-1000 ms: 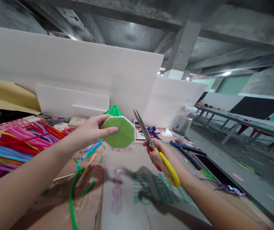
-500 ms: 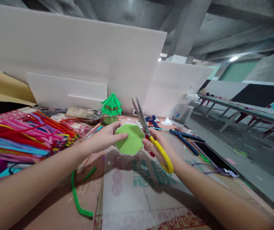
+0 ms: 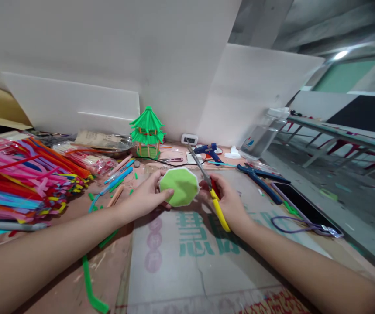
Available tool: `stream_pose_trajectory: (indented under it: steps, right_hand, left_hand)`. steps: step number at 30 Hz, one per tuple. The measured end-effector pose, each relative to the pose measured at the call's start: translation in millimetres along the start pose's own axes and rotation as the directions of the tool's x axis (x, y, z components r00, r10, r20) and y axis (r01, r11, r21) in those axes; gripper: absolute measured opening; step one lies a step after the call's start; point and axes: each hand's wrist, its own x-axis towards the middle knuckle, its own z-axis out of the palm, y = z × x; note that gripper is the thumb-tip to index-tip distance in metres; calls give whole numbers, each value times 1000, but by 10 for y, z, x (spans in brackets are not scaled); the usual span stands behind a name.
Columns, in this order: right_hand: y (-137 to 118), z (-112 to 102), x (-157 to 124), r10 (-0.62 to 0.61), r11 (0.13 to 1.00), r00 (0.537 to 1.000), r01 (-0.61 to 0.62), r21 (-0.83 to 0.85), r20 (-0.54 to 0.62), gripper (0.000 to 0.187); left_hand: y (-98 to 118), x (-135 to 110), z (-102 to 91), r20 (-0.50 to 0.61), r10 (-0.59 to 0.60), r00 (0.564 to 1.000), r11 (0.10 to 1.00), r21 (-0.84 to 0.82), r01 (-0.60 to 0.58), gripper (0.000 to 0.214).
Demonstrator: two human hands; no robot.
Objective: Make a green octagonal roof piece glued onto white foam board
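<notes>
My left hand (image 3: 153,192) pinches the left edge of a light green octagonal piece (image 3: 180,186) with a white rim, its thumb lying on the green face. In my right hand (image 3: 228,200) is a pair of scissors (image 3: 218,205) with a yellow and a red handle. Their blades point up and away, just right of the octagon, and look closed or nearly so. Both hands are above a printed cardboard sheet (image 3: 164,279). Behind them stands a small green tiered pavilion model (image 3: 148,131) on thin wooden posts.
Bundled coloured pipe cleaners (image 3: 23,174) lie at left, with green strips (image 3: 91,288) nearer me. At the back are a glue gun (image 3: 208,149), a small white digital timer (image 3: 189,139) and a clear bottle (image 3: 262,135). Blue-handled pliers (image 3: 262,187) and a phone (image 3: 301,205) lie right.
The view has tipped downward, showing more tabletop. The octagon now faces me more squarely, still in my left hand. My right hand's scissors have lowered, and their blades look closer together.
</notes>
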Motion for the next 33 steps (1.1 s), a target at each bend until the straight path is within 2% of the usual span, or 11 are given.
stream_pose_trajectory:
  steps: [4, 7, 9, 12, 17, 24, 27, 30, 33]
  right_hand:
    - [-80, 47, -31, 16, 994, 1000, -14, 106, -18, 39]
    - [-148, 59, -66, 15, 993, 1000, -16, 113, 13, 35]
    - [-172, 65, -82, 17, 995, 999, -20, 95, 30, 34]
    - [-160, 71, -91, 9, 999, 999, -10, 33, 38, 34]
    - [-93, 72, -98, -112, 991, 992, 116, -62, 66, 35]
    - [-92, 61, -115, -141, 988, 985, 146, -50, 96, 38]
    - [-104, 67, -109, -98, 995, 993, 99, -19, 68, 36]
    - [-115, 79, -85, -37, 996, 999, 35, 83, 24, 35]
    - [-122, 83, -61, -26, 990, 1000, 26, 137, 0, 37]
  left_hand:
    - [-45, -54, 36, 77, 63, 995, 996, 54, -67, 36]
    - [-21, -69, 36, 18, 136, 990, 976, 168, -138, 30]
    - [28, -68, 31, -29, 184, 982, 957, 231, -173, 29]
    - [97, -59, 19, -36, 177, 984, 946, 281, -160, 31]
    - [83, -38, -16, -36, 228, 973, 899, 391, -196, 34]
    - [46, -41, -32, -9, 224, 975, 887, 416, -200, 36]
    - [61, -37, -22, -13, 200, 980, 898, 403, -178, 32]
    - [63, -26, -10, -20, 158, 987, 908, 395, -138, 36]
    - [58, -23, -1, -11, 87, 996, 922, 379, -77, 38]
